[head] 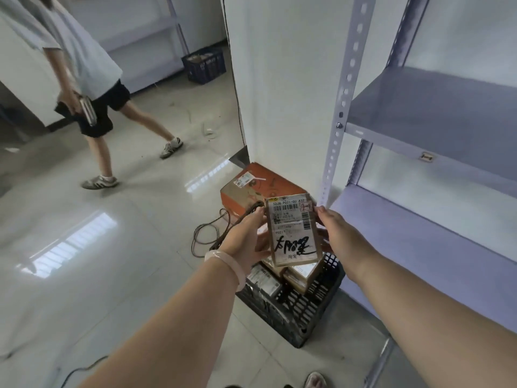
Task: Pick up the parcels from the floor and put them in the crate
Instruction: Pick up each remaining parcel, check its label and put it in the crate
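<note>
The grey metal shelving (436,113) is standing along the right, with a second person (84,79) walking across the tiled floor (98,247) at far left and an orange box (251,189) lying at the wall's foot. The black crate (310,306) is sitting on the floor against the shelving's bottom corner, already holding several parcels (302,274). Left hand (246,239) and right hand (338,233) are gripping a labelled brown parcel (293,229) by its side edges, fingers closed on it, above the crate's far edge.
</note>
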Motion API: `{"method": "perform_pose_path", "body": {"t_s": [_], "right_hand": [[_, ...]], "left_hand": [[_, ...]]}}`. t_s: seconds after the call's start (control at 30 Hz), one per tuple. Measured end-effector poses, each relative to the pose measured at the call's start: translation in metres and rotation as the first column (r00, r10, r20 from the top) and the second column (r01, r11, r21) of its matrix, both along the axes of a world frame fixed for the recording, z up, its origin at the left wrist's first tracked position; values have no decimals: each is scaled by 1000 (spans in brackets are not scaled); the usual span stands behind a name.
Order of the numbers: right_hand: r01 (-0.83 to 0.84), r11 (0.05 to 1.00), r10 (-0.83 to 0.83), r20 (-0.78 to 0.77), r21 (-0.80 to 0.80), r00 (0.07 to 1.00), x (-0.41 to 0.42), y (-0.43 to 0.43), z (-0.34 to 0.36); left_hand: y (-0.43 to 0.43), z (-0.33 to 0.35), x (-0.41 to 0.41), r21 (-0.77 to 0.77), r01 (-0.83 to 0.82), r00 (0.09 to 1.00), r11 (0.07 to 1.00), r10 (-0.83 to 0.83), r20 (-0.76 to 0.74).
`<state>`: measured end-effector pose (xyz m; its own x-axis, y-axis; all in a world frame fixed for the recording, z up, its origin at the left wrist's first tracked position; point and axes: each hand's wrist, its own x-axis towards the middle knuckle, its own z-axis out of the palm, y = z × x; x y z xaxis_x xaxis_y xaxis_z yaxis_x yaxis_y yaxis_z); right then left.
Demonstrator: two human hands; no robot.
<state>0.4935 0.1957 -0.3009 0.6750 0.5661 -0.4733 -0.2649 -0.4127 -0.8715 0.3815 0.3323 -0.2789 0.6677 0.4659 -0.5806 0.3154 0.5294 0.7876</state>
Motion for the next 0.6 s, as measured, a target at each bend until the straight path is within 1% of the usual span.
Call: {"method": "perform_pose_path", "body": {"t_s": [0.17,0.3,0.4,0.47,0.53,0.6], "right_hand": [[17,996,-20,-32,-82,999,13,16,-49],[74,990,-84,-73,-122,994,18,24,-81],[73,975,-101,-129,-209,987,12,35,-103],[102,961,-143,-147,-256,979,7,45,-122],[125,947,-175,-146,-297,974,-1,58,-139],[173,936,-227,-153,-306,962,-8,72,-156]], "left_hand": [[20,-41,18,-84,76,995,994,-82,-65],[35,-90,37,-198,121,972,973,-157,-176],[49,-133,46,-248,184,930,951,-250,-269],[61,-160,51,-238,260,888,936,-328,-321],[75,-187,54,-193,358,840,914,-405,-360],[89,-211,57,-151,446,789,882,-467,-398]]}}
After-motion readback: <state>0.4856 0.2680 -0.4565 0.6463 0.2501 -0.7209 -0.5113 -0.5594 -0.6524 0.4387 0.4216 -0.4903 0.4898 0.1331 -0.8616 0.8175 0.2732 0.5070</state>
